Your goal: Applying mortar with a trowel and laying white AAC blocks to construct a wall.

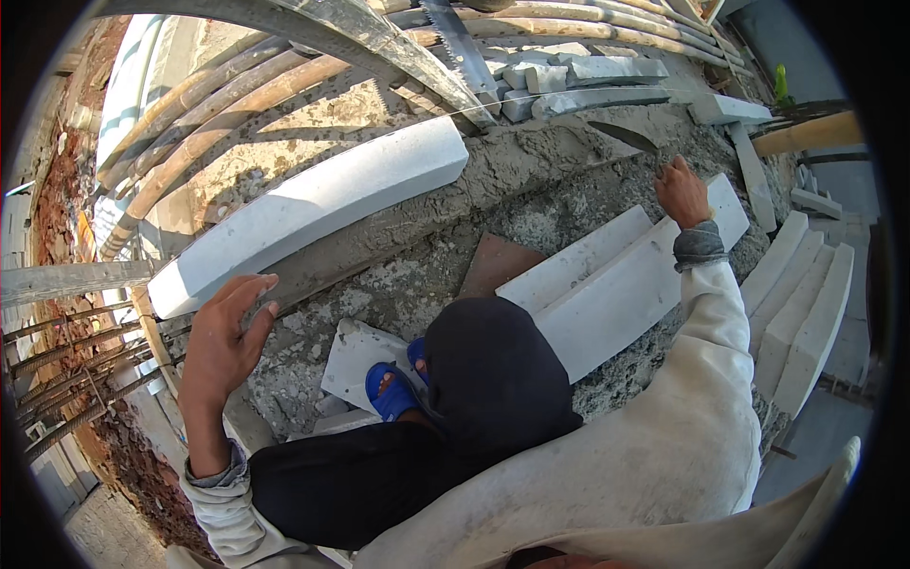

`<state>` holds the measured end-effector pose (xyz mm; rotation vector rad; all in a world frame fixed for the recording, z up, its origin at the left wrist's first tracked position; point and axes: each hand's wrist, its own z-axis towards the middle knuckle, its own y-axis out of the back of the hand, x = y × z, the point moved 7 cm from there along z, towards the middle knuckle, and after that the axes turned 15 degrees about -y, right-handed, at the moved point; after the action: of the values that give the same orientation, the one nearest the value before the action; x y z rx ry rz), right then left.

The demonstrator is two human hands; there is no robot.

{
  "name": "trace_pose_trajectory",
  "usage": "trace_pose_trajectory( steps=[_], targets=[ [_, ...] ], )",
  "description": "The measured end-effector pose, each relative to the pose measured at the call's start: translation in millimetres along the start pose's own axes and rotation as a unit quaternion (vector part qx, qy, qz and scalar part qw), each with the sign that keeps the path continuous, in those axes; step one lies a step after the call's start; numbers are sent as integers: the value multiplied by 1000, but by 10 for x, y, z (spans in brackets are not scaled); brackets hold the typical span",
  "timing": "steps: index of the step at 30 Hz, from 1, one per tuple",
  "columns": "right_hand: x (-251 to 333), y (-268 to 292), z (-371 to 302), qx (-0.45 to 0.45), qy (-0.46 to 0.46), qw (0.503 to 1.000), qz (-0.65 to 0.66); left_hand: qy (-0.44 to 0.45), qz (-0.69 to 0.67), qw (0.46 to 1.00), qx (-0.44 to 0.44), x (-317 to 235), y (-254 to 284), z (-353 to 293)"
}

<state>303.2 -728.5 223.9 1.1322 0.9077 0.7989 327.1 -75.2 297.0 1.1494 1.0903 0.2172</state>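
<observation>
My right hand point(684, 195) is closed round the handle of a trowel point(624, 137). The trowel's narrow dark blade points left over a bed of wet grey mortar point(540, 156), and its handle is hidden in my fist. A long white lightweight block point(318, 211) lies at the left end of the same row. Beside that block's near left end is my left hand point(227, 332), fingers apart and nothing in them. I cannot tell whether its fingertips touch the block. A thin string point(588, 89) runs along the row above the mortar.
White blocks point(616, 294) lie beside my right knee, with more stacked point(801, 308) at the far right. Grey block pieces point(578, 81), a handsaw point(457, 47) and bamboo poles point(227, 123) are beyond the row. Steel bars point(76, 370) stick out at left. My sandalled foot point(391, 391) rests on a slab.
</observation>
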Motion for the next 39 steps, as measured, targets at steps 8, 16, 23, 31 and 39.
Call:
trace_pose_trajectory(
  steps=[8, 16, 23, 31, 39],
  targets=[
    [1341, 391, -778, 263, 175, 931, 184, 65, -90, 993, -39, 468, 118, -597],
    [3688, -49, -1969, 467, 398, 762, 210, 275, -306, 906, -102, 773, -1031, -1886],
    [5481, -428, -3071, 506, 447, 695, 246, 334, -362, 863, -109, 518, -1735, -2526],
    [6325, -603, -3640, 488, 469, 671, 303, 375, -341, 837, -205, 416, -1628, -2973],
    [6652, -848, -3577, 497, 373, 707, 338, 384, -353, 812, -262, 381, -1648, -3147]
  ],
)
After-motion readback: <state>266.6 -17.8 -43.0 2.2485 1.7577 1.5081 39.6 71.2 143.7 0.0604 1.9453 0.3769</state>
